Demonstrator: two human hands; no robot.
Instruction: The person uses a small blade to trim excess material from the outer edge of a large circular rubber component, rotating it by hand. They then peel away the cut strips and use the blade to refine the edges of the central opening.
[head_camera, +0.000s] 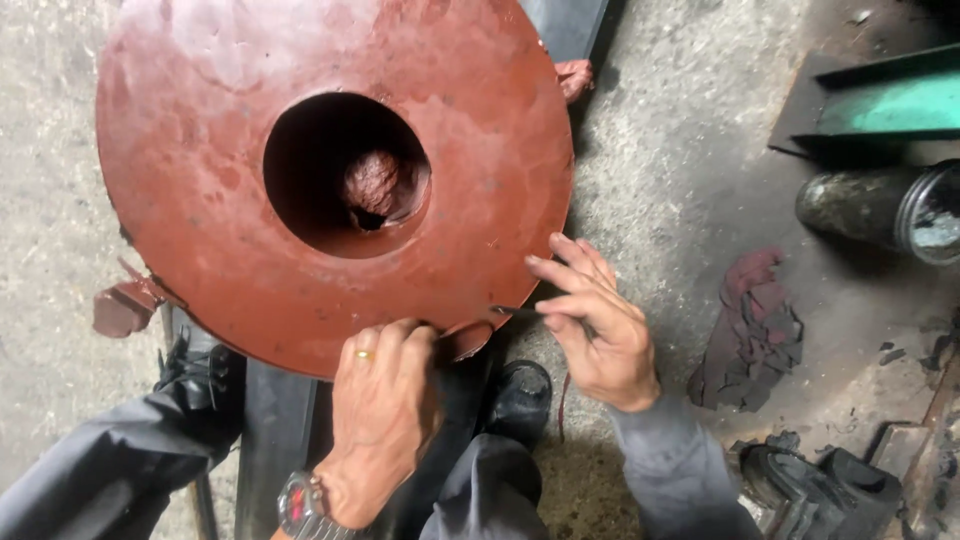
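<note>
One round red-brown metal disc (200, 180) with a single circular centre hole (345, 172) stands over the concrete floor (660, 150), its lower rim directly above the person's two black shoes (520, 398). The left hand (385, 415) is curled closed over the disc's lower edge, fingers wrapped on the rim; it wears one gold ring (363, 355), with one wristwatch (300, 508) at the wrist. The right hand (595, 320) sits just beside the same rim, to the right, partly open: thumb and forefinger pinch one thin dark tool (515, 312) whose tip meets the disc edge, while the remaining fingers are extended. The tool's exact type cannot be determined. A rounded reddish object shows through the centre hole. Open floor lies left of the disc and between the disc and the right-side clutter. That clutter consists of one dark red rag (750, 335) near the right hand, one dark cylindrical container (880, 210) lying on its side, one green metal section (880, 105), and black scrap pieces (810, 480) at the lower right.
</note>
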